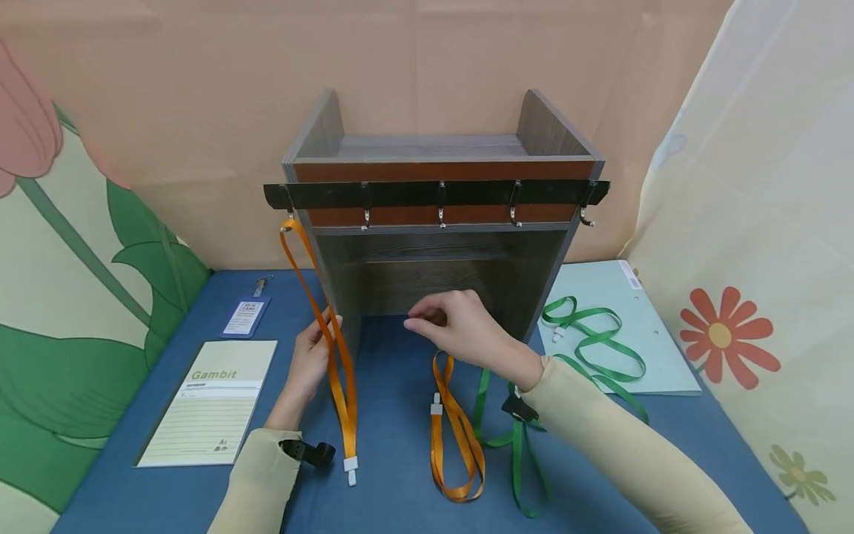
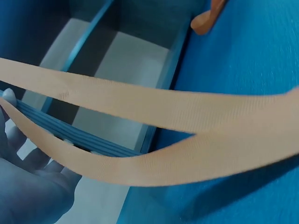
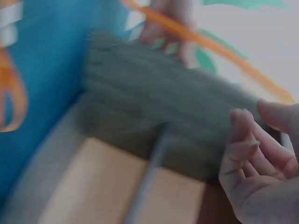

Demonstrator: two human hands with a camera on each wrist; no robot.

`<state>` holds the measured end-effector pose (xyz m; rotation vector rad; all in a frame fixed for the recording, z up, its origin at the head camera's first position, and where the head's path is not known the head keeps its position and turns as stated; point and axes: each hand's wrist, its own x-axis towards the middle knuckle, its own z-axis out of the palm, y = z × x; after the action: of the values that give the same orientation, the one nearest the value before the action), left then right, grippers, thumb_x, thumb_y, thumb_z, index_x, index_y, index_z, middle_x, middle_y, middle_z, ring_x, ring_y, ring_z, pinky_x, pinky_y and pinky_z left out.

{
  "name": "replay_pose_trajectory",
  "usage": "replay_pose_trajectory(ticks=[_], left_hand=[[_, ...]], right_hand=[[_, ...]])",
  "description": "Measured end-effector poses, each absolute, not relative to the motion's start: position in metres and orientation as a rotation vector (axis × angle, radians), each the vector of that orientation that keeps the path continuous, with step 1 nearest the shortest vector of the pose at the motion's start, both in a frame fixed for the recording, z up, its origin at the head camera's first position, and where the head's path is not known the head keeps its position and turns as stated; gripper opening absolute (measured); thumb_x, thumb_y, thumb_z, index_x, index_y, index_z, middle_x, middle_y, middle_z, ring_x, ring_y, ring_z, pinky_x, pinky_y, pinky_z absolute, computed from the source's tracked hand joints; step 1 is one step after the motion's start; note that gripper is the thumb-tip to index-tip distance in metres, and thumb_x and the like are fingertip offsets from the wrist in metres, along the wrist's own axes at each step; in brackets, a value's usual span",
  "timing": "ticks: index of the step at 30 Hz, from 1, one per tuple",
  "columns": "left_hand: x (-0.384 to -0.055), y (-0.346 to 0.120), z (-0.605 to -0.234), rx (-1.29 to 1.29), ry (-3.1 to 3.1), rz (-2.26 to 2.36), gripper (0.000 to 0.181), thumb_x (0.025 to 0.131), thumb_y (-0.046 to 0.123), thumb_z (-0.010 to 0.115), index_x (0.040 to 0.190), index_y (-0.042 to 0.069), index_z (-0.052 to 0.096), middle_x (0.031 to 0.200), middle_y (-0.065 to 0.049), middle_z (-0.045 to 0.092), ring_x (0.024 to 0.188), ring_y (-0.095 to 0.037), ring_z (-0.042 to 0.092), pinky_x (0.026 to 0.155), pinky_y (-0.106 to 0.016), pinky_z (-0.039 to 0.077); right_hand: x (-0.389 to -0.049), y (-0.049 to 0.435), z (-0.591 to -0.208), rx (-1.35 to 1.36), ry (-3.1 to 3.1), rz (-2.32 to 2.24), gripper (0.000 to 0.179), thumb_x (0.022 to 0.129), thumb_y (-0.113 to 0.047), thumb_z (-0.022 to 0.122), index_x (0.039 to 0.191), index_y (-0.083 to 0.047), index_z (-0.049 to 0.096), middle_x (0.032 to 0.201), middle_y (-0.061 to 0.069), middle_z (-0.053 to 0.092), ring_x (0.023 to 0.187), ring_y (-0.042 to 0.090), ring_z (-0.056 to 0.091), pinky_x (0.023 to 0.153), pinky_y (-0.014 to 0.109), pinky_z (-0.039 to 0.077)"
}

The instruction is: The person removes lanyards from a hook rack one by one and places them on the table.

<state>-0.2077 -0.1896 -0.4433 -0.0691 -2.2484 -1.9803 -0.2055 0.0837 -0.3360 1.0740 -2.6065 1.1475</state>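
An orange lanyard (image 1: 342,386) hangs by its loop from the leftmost hook of a black hook rail (image 1: 407,194), its white clip at the bottom. My left hand (image 1: 310,360) is beside the left side panel of the grey wooden shelf (image 1: 336,297), behind the hanging strap. In the left wrist view, the strap crosses in front of that hand (image 2: 32,182), its fingers loosely bent by the shelf edge. My right hand (image 1: 460,326) is raised before the shelf opening, fingers loosely curved and nothing between them; the right wrist view shows its bare fingertips (image 3: 243,116).
A second orange lanyard (image 1: 460,445) lies on the blue table, with green lanyards (image 1: 517,445) to its right. More green strap (image 1: 617,356) lies over a pale folder (image 1: 600,297). At left are a notepad (image 1: 207,408) and a blue badge holder (image 1: 247,315).
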Motion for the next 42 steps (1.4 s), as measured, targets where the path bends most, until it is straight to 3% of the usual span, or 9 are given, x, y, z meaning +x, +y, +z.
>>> replay_pose_trajectory(ticks=[10, 17, 22, 26, 33, 37, 42], left_hand=[[-0.208, -0.191, -0.446, -0.056, -2.218, -1.966, 0.048, 0.099, 0.033, 0.052, 0.139, 0.005, 0.05, 0.142, -0.011, 0.045, 0.117, -0.029, 0.047, 0.089, -0.038, 0.041], [-0.211, -0.19, -0.446, -0.092, -2.222, -1.975, 0.046, 0.101, 0.026, 0.051, 0.139, 0.001, 0.049, 0.147, -0.014, 0.037, 0.13, -0.031, 0.037, 0.1, -0.049, 0.035], [-0.211, -0.19, -0.448, -0.085, -2.213, -1.952, 0.048, 0.099, 0.032, 0.052, 0.133, -0.003, 0.054, 0.14, -0.019, 0.045, 0.122, -0.032, 0.044, 0.098, -0.047, 0.037], [-0.21, -0.191, -0.45, -0.108, -2.216, -1.934, 0.048, 0.1, 0.032, 0.051, 0.132, -0.003, 0.055, 0.141, -0.019, 0.043, 0.125, -0.032, 0.042, 0.099, -0.048, 0.036], [-0.209, -0.191, -0.447, -0.161, -2.217, -1.961, 0.047, 0.1, 0.031, 0.05, 0.141, 0.008, 0.047, 0.145, -0.009, 0.041, 0.129, -0.027, 0.04, 0.099, -0.048, 0.038], [-0.21, -0.191, -0.448, -0.145, -2.22, -1.951, 0.043, 0.101, 0.028, 0.049, 0.135, 0.002, 0.054, 0.139, -0.017, 0.047, 0.123, -0.031, 0.044, 0.096, -0.047, 0.04], [-0.21, -0.192, -0.449, -0.16, -2.205, -1.953, 0.044, 0.102, 0.029, 0.047, 0.137, 0.002, 0.052, 0.135, -0.02, 0.049, 0.116, -0.032, 0.049, 0.094, -0.044, 0.042]], right_hand=[[-0.2, 0.018, -0.288, 1.161, -2.282, 1.392, 0.026, 0.092, -0.019, 0.066, 0.115, -0.006, 0.068, 0.102, -0.001, 0.068, 0.084, 0.001, 0.06, 0.07, 0.02, 0.05], [-0.206, -0.016, -0.271, 1.113, -2.225, 1.593, 0.036, 0.096, -0.017, 0.059, 0.129, -0.003, 0.058, 0.119, 0.007, 0.064, 0.097, 0.004, 0.062, 0.08, 0.019, 0.048], [-0.208, -0.03, -0.266, 1.04, -2.225, 1.647, 0.033, 0.097, -0.017, 0.058, 0.127, -0.003, 0.06, 0.115, 0.005, 0.065, 0.094, 0.005, 0.062, 0.078, 0.019, 0.048], [-0.209, -0.038, -0.264, 0.951, -2.251, 1.695, 0.029, 0.097, -0.018, 0.059, 0.121, -0.004, 0.065, 0.107, 0.003, 0.068, 0.086, 0.005, 0.061, 0.074, 0.02, 0.049], [-0.206, -0.043, -0.265, 0.935, -2.218, 1.707, 0.024, 0.096, -0.02, 0.06, 0.112, -0.004, 0.07, 0.094, -0.001, 0.07, 0.08, 0.003, 0.06, 0.068, 0.023, 0.049], [-0.204, -0.039, -0.265, 0.984, -2.161, 1.684, 0.023, 0.096, -0.018, 0.06, 0.109, -0.003, 0.071, 0.092, 0.0, 0.07, 0.076, 0.006, 0.061, 0.067, 0.023, 0.05], [-0.2, -0.03, -0.259, 1.009, -2.111, 1.683, 0.022, 0.095, -0.016, 0.061, 0.107, -0.002, 0.071, 0.093, 0.002, 0.071, 0.077, 0.015, 0.063, 0.067, 0.024, 0.051]])
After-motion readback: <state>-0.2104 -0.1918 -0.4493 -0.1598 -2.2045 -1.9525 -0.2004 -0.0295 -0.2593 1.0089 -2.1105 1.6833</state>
